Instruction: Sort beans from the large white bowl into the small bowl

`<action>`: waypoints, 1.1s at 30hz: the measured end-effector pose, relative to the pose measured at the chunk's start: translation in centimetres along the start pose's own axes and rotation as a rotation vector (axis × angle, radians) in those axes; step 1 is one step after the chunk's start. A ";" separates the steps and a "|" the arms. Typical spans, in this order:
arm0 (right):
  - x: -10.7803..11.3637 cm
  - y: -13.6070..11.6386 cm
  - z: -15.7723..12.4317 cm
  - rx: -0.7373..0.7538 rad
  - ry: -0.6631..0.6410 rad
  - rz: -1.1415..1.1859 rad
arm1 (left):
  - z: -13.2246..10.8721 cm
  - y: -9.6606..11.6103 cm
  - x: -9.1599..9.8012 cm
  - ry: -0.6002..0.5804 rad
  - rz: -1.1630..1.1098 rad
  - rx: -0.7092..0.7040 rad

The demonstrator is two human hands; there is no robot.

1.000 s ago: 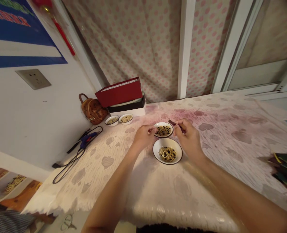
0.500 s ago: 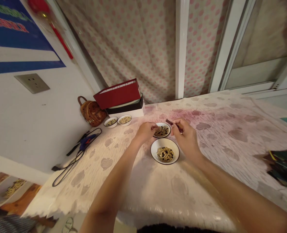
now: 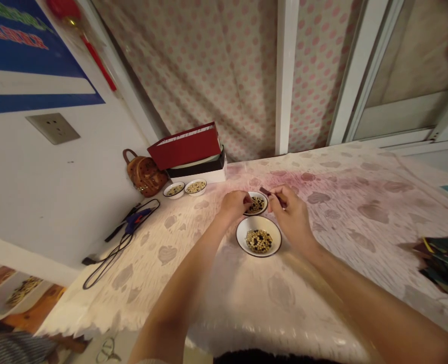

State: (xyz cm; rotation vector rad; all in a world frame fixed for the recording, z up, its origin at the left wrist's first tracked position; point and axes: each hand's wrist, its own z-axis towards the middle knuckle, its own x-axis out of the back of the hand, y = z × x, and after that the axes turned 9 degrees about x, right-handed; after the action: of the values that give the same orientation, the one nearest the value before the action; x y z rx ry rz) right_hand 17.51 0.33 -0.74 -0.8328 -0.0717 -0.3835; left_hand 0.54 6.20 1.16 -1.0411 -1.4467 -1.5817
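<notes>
My left hand [image 3: 235, 206] reaches over the left rim of a small dark-rimmed white bowl [image 3: 262, 195] of mixed black and pale yellow beads. Its fingers are pinched together at the beads; whatever they hold is too small to make out. On the bowl's right side, my right hand [image 3: 290, 206] grips a thin dark brown strip [image 3: 264, 191], whose end points toward the bowl. Nearer to me stands a larger white bowl [image 3: 242, 241], with more pale and black beads in its bottom. Neither hand touches it.
Two small bowls of beads [image 3: 174, 190] stand by stacked boxes [image 3: 188, 148]. A brown mini backpack [image 3: 145, 174] leans near the wall. A blue tool with a black cord [image 3: 135, 221] lies at the left. Dark folded cloth [image 3: 446, 260] rests at the right edge of the patterned tablecloth [image 3: 322, 313].
My left hand has shifted slightly right, its fingertips more turned down into the small bowl. The right hand keeps the brown strip in nearly the same place.
</notes>
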 end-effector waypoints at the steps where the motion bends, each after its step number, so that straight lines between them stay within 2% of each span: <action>1: 0.0 0.0 0.0 -0.003 -0.004 -0.001 | -0.1 -0.2 -0.1 0.010 -0.084 0.005; 4: 0.0 -0.1 0.0 -0.013 0.000 0.005 | -0.9 -0.7 -0.3 -0.018 -0.537 0.020; 7: 0.0 -0.4 -0.1 -0.014 0.000 0.022 | -2.6 -0.8 -0.4 -0.132 -1.066 0.018; 9: 0.0 -0.8 -0.2 -0.010 -0.027 0.035 | -3.7 -0.6 -0.3 -0.214 -1.291 0.024; 11: 0.0 -1.1 -0.3 -0.010 -0.069 0.052 | -4.6 -0.4 -0.2 -0.267 -1.412 0.040; 18: -0.1 -1.8 -0.7 -0.011 -0.161 0.056 | -5.7 -0.1 0.5 -0.300 -1.469 0.038; 33: -0.3 -1.8 -0.9 0.075 -0.185 -0.041 | -5.6 -0.3 0.4 -0.267 -1.406 -0.036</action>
State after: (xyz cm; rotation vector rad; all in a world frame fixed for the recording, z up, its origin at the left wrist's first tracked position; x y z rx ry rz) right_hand 16.48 -1.33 -0.10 -0.7918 -0.2741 -0.3393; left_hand -0.36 0.62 1.18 -0.0868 -2.6003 -2.3881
